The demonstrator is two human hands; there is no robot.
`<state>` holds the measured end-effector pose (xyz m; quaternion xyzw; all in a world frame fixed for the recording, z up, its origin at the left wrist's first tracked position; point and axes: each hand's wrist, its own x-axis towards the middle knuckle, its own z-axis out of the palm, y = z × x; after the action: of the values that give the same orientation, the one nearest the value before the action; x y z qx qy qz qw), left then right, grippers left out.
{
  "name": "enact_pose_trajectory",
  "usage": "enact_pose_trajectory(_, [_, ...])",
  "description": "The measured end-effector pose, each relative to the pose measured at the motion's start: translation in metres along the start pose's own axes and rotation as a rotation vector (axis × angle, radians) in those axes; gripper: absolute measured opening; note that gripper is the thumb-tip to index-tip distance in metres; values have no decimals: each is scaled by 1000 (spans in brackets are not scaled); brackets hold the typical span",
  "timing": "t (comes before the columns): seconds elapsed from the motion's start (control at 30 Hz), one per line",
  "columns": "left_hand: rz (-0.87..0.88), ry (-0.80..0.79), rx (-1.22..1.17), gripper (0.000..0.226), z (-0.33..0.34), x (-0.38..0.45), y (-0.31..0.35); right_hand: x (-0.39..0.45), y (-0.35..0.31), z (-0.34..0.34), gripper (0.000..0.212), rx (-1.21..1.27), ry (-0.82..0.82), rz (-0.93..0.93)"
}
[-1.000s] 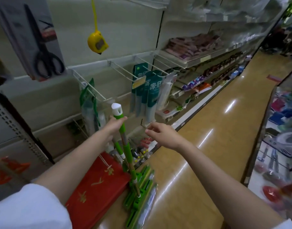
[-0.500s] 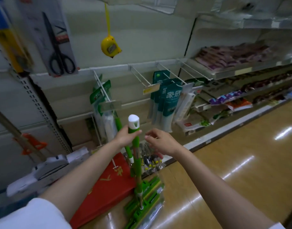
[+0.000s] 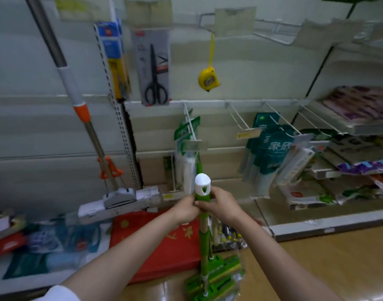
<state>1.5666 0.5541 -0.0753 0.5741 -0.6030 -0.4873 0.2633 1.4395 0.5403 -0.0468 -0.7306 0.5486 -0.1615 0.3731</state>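
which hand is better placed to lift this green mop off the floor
Right, probably: the right hand wraps its fingers across the front of the mop handle just under the white cap; the left hand grips it from the side, slightly lower.

- We see the right hand gripping the mop handle just under the cap; a second ago it hovered open, apart from it.
- The left hand has come round the handle, and the two hands now touch.
- The handle, tilted before, now stands nearly upright on the floor.
- Our view has swung left: the scissors and tape measure sit mid-picture, a second mop has come in at the left, and the aisle has gone.
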Motion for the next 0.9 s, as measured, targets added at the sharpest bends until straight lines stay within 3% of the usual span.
enact_pose_trajectory(0.3, [103, 150, -58, 39, -93, -82, 6, 0, -125, 20, 28, -156, -87, -272])
enact_pose_trajectory(0.43, [118, 192, -4, 25, -152, -128, 11, -9, -200, 33, 22, -249, -106, -394])
enact_pose_trajectory(0.63, [141, 247, 37, 22, -237, -194, 8, -16, -296, 77, 27, -264, -14, -471])
enact_pose_trajectory(0.73, [157, 310, 44, 23, -281, -230, 0, -20, -344, 104, 18, -269, 3, -537])
enact_pose_trajectory(0.9, [233, 413, -124, 20, -346, -277, -5, -20, -423, 144, 21, -255, 62, -605])
